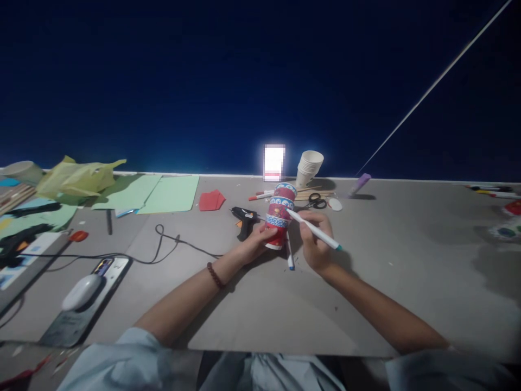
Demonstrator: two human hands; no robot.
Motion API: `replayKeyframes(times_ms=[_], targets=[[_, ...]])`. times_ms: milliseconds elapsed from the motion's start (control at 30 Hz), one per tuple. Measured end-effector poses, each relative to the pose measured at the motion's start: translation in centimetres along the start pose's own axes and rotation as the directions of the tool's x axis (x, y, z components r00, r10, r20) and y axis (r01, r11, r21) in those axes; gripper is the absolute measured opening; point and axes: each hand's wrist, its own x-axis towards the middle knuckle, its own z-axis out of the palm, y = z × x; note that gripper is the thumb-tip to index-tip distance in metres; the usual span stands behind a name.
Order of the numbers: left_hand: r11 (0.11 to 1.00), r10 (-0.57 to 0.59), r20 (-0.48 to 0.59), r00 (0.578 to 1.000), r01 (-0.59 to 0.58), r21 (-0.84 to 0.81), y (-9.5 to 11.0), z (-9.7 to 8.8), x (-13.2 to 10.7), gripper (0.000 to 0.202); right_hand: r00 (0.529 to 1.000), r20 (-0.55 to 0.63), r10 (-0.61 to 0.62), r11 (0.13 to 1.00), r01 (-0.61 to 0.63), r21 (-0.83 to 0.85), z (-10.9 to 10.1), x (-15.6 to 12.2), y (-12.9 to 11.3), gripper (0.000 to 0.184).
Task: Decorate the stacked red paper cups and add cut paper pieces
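A red paper cup (280, 212) with blue and white bands stands tilted on the grey table (260, 309). My left hand (256, 242) is closed around its lower end and wears a dark bead bracelet at the wrist. My right hand (315, 241) grips a white marker pen (313, 229) with a teal end, its tip touching the cup's upper side. A second white marker with a blue cap (290, 256) lies on the table between my hands, just below the cup.
A black glue gun (245, 218) with its cable lies left of the cup. Behind are a stack of white paper cups (308, 167), scissors (317, 201), wooden sticks, red folded paper (211, 200), green sheets (169, 194). A power strip (87, 296) sits at near left.
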Motion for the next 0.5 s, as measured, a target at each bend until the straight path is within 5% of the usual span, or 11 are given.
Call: replayKeyframes(times_ms=[333, 500], targets=[[0.996, 0.089, -0.054, 0.995, -0.087, 0.032, -0.39, 0.39, -0.08, 0.067, 0.994, 0.105, -0.007, 0.999, 0.011, -0.041, -0.09, -0.19, 0.59, 0.013], [0.996, -0.005, -0.068, 0.998, -0.001, -0.094, -0.42, 0.31, 0.1, 0.051, 0.996, 0.092, 0.005, 0.998, 0.0, -0.056, -0.31, 0.35, 0.32, 0.01]])
